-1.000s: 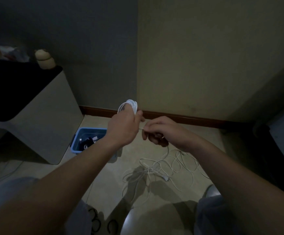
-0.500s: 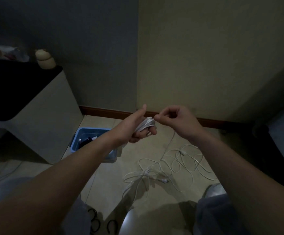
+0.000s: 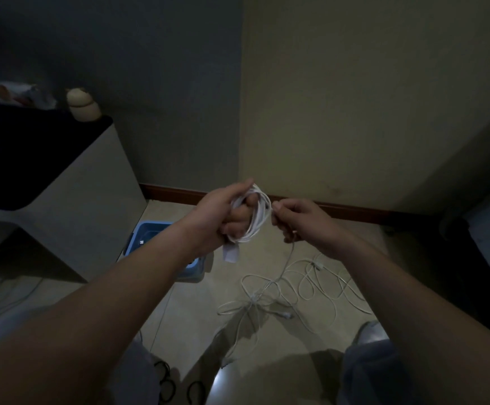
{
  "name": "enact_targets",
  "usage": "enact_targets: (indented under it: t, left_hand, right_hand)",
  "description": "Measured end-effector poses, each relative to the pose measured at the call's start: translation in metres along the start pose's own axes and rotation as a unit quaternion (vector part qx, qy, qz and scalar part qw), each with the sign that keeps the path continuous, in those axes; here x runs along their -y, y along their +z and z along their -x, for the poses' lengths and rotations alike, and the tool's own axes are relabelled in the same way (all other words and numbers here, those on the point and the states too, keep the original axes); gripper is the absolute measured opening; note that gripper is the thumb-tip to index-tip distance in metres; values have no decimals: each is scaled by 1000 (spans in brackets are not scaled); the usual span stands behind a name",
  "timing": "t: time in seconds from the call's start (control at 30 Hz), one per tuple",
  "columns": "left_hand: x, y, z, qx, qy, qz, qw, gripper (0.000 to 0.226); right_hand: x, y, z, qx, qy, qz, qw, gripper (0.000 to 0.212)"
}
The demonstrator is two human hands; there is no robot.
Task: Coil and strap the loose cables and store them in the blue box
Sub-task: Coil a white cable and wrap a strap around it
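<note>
Left hand (image 3: 217, 214) grips coiled cable (image 3: 259, 219) above pale floor (image 3: 188, 314) near wall corner (image 3: 240, 112).

No text, label, brand, number or sign can be read anywhere in this dim view

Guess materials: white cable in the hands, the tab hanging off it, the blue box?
White cable: smooth plastic-looking jacket, slight sheen; bends into tight loops.
Strap tab: flat pale strip, probably fabric hook-and-loop, too dim to confirm.
Blue box: looks like moulded plastic, uniform colour, rounded rim.
</note>
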State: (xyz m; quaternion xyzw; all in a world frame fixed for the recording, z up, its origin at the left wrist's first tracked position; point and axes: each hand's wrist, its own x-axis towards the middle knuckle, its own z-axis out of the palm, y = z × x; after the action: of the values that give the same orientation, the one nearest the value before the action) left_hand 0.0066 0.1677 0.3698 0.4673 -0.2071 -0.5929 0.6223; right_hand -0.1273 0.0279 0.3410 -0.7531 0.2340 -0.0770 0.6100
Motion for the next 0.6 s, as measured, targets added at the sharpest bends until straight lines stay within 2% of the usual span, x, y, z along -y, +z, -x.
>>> enact_targets:
  t: [0.13,0.27,0.43,0.6]
  left_hand:
    - [-2,-9,2,6,15,143,990,44]
    - [-3,-15,-2,-31,57,212,975,50]
    - [-6,-21,-4,-82,107,244,960,50]
    - [-9,-33,-10,-156,140,195,958,52]
  right_hand:
    - [-1,10,1,43,57,18,997,30]
    - [0,16,2,45,86,22,995,21]
    - [4,21,7,84,76,75,991,17]
    - [12,29,11,137,39,109,984,33]
